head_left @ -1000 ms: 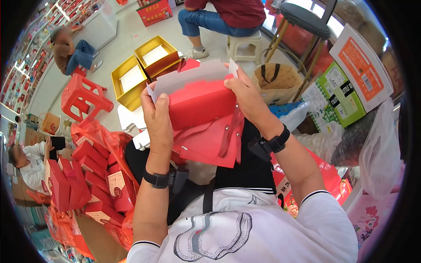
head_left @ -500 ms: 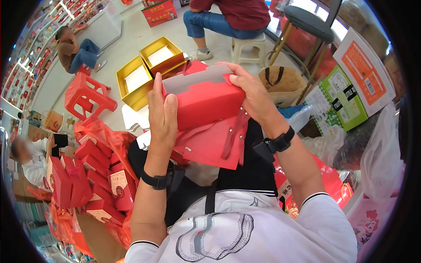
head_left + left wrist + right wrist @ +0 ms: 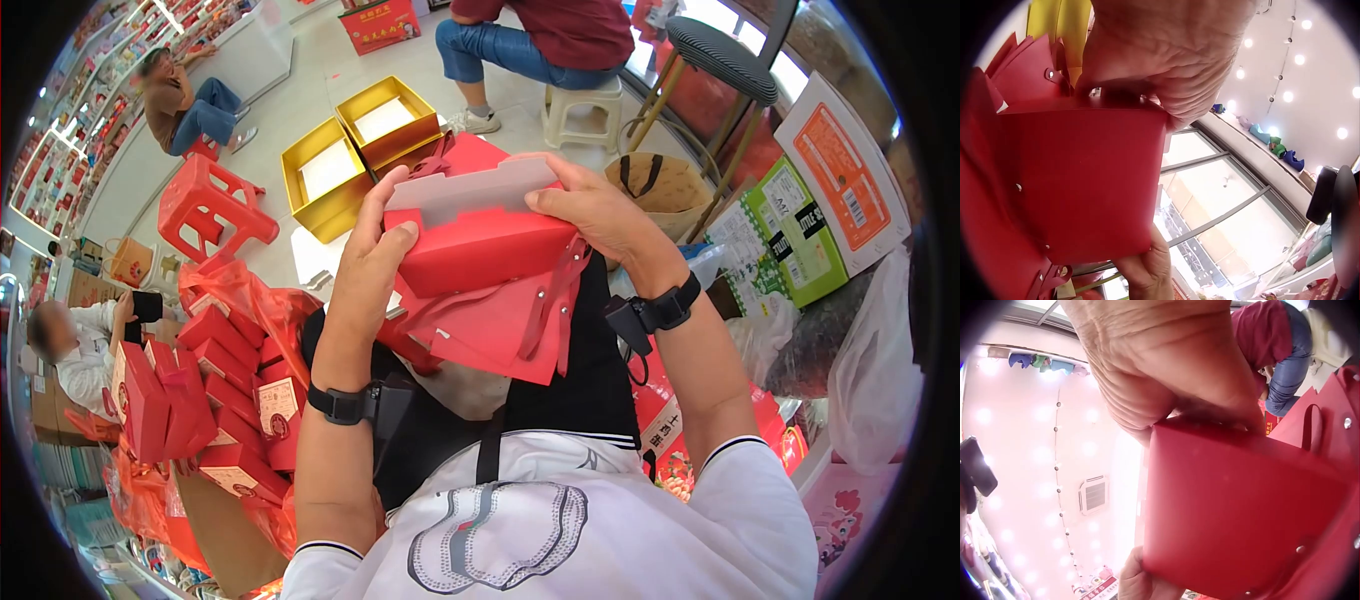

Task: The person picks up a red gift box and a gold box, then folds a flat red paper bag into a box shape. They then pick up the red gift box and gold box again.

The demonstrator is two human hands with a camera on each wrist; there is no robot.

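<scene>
Between the two hands is a red box with a pale inner flap standing up along its far side. The left hand grips its left end, thumb on the near edge. At the right end the right hand pinches the wall and flap, thumb in front. Flat red pieces with straps and metal studs lie on the lap under the box. In the left wrist view a smooth red end panel fills the middle; a similar red panel shows in the right wrist view.
Two yellow boxes stand on the floor ahead. A red stool and a bag of red boxes are at the left. Right are a paper bag, a green carton and plastic bags. Several people sit around.
The box has shifted slightly right in the head view, and its upright flap was lowered and raised again. Both hands have kept hold of its ends, the left fingers curling more round it.
</scene>
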